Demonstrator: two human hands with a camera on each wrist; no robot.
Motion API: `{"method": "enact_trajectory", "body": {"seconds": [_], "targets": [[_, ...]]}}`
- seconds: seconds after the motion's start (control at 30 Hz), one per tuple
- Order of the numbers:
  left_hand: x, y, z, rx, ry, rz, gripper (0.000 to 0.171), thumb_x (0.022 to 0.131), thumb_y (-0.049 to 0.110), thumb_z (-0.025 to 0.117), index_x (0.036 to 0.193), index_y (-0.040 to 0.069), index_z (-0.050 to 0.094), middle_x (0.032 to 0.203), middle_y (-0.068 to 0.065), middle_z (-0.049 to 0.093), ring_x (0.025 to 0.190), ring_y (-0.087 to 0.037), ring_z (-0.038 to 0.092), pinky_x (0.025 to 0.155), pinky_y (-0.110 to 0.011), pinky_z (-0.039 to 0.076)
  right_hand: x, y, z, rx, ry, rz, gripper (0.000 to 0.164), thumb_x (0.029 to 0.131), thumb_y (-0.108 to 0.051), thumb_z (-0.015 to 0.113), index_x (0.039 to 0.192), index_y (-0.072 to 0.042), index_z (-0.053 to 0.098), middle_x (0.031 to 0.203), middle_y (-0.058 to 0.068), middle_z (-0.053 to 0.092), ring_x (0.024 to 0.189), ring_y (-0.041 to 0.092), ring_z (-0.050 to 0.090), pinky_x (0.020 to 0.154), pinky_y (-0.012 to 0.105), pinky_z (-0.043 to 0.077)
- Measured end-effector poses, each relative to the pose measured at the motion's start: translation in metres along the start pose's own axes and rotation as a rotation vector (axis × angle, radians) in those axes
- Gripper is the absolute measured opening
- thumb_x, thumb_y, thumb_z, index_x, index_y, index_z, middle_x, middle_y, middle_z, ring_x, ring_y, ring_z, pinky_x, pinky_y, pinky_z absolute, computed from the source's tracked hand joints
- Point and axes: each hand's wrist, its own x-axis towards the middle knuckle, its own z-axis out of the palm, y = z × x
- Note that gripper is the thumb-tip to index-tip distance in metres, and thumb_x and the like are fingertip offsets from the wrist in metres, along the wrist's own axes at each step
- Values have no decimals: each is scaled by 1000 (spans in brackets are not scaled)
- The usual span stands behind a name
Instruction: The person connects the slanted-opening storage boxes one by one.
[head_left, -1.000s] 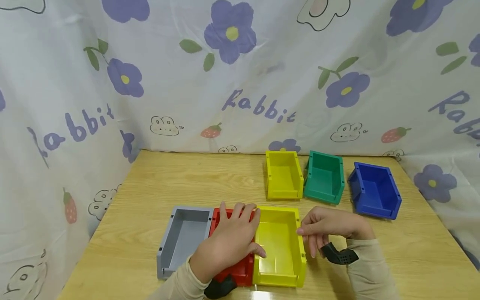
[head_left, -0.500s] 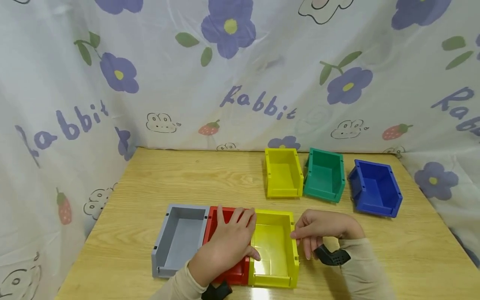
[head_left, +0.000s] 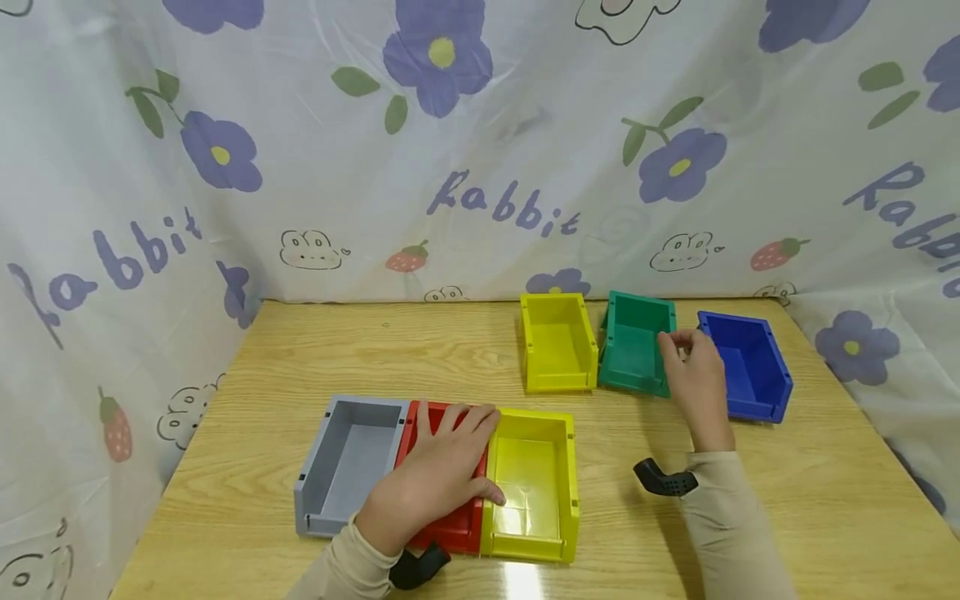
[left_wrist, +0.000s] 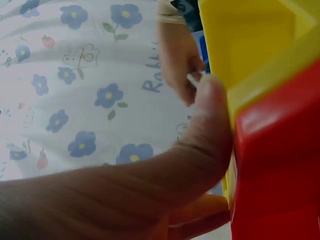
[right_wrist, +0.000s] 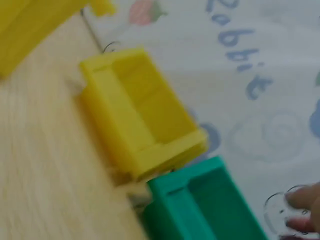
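In the head view a grey bin (head_left: 352, 462), a red bin (head_left: 461, 533) and a yellow bin (head_left: 534, 483) stand side by side. My left hand (head_left: 431, 479) rests over the red bin with fingers spread, its thumb reaching across the yellow bin's near wall; the palm hides much of the red bin. Farther back, my right hand (head_left: 697, 387) hovers by the right rim of a smaller green bin (head_left: 633, 346), fingers bent loosely. Whether it touches that rim I cannot tell. The right wrist view shows the green bin (right_wrist: 210, 205) blurred, with fingertips (right_wrist: 302, 200) at the edge.
Another yellow bin (head_left: 558, 346) stands left of the green one, and a blue bin (head_left: 750, 371) is to its right, partly behind my right hand. A wooden table (head_left: 360, 342) carries everything. Patterned cloth (head_left: 360, 183) hangs along its back and sides.
My right hand has left the large yellow bin's right wall and moved back to the green bin. My left hand keeps its place over the red bin. The head view has shifted slightly.
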Motion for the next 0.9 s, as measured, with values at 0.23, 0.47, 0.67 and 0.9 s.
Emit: {"method": "enact_trajectory", "body": {"seconds": [0.23,0.47,0.67,0.9], "targets": [[-2,1,-1,74,15,-18,95,80,55,81,156,9,49,160,-12,44,144,-40,38,120,-81,10,8,13,-18,-247,-266,43,62,105,-18,50,153,18,32,146,42,45,124,55,54,88,60,53],[1,-3,0,89,44,-45,91,83,55,79,157,12,48,159,-16,44,142,-42,40,120,-78,15,0,20,-59,-275,-559,-51,51,111,-33,47,110,16,58,95,29,62,86,39,63,74,45,53],[6,-8,0,51,41,-49,91,86,53,78,159,11,45,161,-18,40,145,-44,35,120,-79,10,4,33,-45,-2,-648,50,48,112,-50,40,88,-9,50,67,-4,35,56,10,35,56,29,37],[7,-10,0,51,49,-65,90,87,54,77,159,12,44,162,-17,39,146,-44,35,120,-80,10,4,34,-49,249,-843,11,42,113,-40,42,84,-9,43,71,-3,32,57,8,34,53,27,37]]}}
